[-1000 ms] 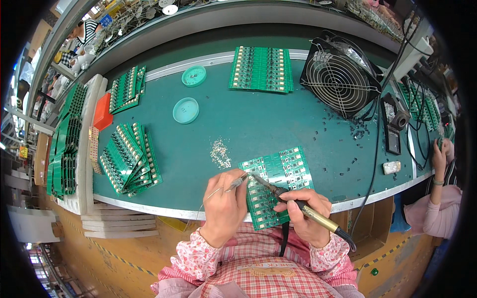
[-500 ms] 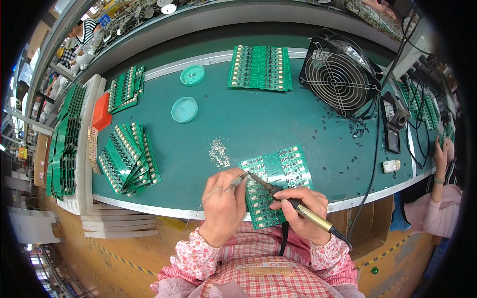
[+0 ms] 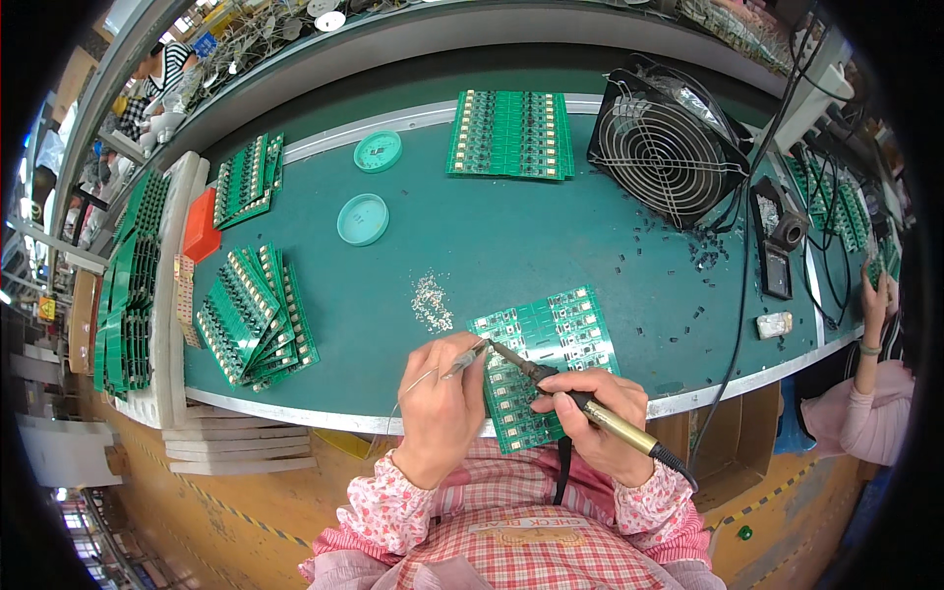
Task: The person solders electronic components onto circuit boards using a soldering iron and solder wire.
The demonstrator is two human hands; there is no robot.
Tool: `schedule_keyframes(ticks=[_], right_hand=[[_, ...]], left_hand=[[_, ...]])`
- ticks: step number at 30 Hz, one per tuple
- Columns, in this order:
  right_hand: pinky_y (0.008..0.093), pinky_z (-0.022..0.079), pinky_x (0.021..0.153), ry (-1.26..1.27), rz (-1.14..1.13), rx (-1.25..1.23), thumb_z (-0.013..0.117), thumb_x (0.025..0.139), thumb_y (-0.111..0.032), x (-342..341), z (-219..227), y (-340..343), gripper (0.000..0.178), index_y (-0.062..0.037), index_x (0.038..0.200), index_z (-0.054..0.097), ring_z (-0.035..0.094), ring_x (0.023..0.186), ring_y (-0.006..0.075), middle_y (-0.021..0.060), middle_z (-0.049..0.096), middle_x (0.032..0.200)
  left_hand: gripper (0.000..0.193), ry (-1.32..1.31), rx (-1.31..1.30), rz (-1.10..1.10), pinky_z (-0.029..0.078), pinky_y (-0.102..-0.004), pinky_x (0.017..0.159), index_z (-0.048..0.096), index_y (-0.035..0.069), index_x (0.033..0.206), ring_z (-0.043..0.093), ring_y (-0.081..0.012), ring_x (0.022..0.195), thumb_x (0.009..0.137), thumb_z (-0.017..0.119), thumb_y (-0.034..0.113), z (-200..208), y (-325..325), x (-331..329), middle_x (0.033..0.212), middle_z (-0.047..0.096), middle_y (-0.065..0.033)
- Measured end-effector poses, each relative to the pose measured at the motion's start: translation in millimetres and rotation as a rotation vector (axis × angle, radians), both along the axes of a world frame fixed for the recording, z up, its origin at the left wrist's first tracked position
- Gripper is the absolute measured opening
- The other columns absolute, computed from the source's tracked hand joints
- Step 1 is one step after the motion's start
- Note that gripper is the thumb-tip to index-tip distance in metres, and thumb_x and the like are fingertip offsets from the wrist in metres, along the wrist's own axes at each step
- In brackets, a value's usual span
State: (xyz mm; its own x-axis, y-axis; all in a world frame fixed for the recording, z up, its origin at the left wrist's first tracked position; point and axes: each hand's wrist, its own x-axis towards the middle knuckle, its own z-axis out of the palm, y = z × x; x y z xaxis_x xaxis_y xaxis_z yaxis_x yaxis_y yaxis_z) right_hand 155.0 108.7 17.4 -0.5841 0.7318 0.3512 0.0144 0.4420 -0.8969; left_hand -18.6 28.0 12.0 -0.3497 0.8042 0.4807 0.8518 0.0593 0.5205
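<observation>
A panel of green circuit boards point(image 3: 546, 339) lies at the near edge of the bench, carrying rows of small parts. My right hand point(image 3: 600, 418) grips a soldering iron point(image 3: 615, 425) with a gold and black handle; its tip meets the panel's upper left area. Closed at the panel's left edge, my left hand point(image 3: 438, 403) pinches a thin solder wire point(image 3: 413, 386), which trails down past the hand. A slim grey pointed metal piece point(image 3: 465, 362) also sticks out between these fingers toward the iron tip; its kind is unclear. A scatter of tiny pale parts point(image 3: 431, 303) lies beyond my left hand.
Stacked circuit boards point(image 3: 258, 315) lie left, beside a red box point(image 3: 203, 224). Farther back are two turquoise dishes point(image 3: 364, 219) and another board panel point(image 3: 510, 135). At right stand a black fan point(image 3: 669, 157), loose black parts point(image 3: 706, 251) and an iron stand point(image 3: 777, 241). A co-worker's arm point(image 3: 870, 334) shows far right.
Both hands, the iron and the panel hold nearly the same position. The whole view has shifted very slightly.
</observation>
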Motion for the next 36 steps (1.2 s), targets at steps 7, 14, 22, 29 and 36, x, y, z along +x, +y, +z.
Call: schedule_keyframes(ticks=[7, 14, 22, 29, 36], right_hand=[[0.0297, 0.054, 0.059, 0.022, -0.049, 0.106, 0.069, 0.086, -0.004, 6.4, -1.0, 0.5, 0.012, -0.0035, 0.098, 0.069, 0.069, 0.062, 0.0168, 0.0047, 0.073, 0.071], [0.0340, 0.055, 0.070, -0.043, -0.136, 0.318, 0.070, 0.082, -0.003, 10.5, -3.8, 0.2, 0.021, -0.0037, 0.103, 0.069, 0.069, 0.073, 0.0238, 0.0092, 0.072, 0.079], [0.0474, 0.043, 0.101, -0.396, -0.155, 0.501, 0.082, 0.076, -0.026, 3.1, -3.4, -3.4, 0.055, -0.0136, 0.126, 0.065, 0.061, 0.111, 0.0299, 0.0149, 0.063, 0.114], [0.0509, 0.041, 0.106, -0.448, -0.203, 0.475, 0.082, 0.076, -0.020, -2.9, 2.3, 6.7, 0.057, -0.0117, 0.128, 0.063, 0.058, 0.116, 0.0333, 0.0174, 0.062, 0.117], [0.0511, 0.040, 0.107, -0.455, -0.245, 0.474, 0.079, 0.078, -0.012, -11.1, -2.6, 17.7, 0.055, -0.0121, 0.131, 0.061, 0.057, 0.121, 0.0327, 0.0154, 0.063, 0.116]], left_hand=[[0.018, 0.006, 0.004, -0.002, 0.051, -0.0393, 0.077, 0.063, 0.002, 0.101, 0.065, -0.0324, 0.088, 0.084, 0.068, -0.003, -1.3, 0.4, -0.4, 0.100, 0.067, -0.0110], [0.019, 0.009, 0.007, -0.006, 0.051, -0.0393, 0.077, 0.063, 0.002, 0.102, 0.065, -0.0324, 0.088, 0.084, 0.068, -0.003, -0.7, 0.3, 0.3, 0.100, 0.067, -0.0110], [0.013, -0.149, -0.013, 0.074, 0.052, -0.0331, 0.077, 0.063, 0.000, 0.104, 0.068, -0.0247, 0.087, 0.091, 0.065, -0.001, 9.1, -15.9, -19.8, 0.099, 0.068, -0.0108], [0.011, -0.184, -0.029, 0.129, 0.051, -0.0315, 0.077, 0.063, -0.002, 0.103, 0.068, -0.0242, 0.084, 0.093, 0.064, 0.001, -2.9, -32.0, -32.9, 0.097, 0.068, -0.0114], [0.009, -0.172, -0.018, 0.141, 0.051, -0.0319, 0.076, 0.064, -0.002, 0.100, 0.068, -0.0249, 0.083, 0.092, 0.065, 0.001, -4.8, -33.2, -32.4, 0.098, 0.068, -0.0118]])
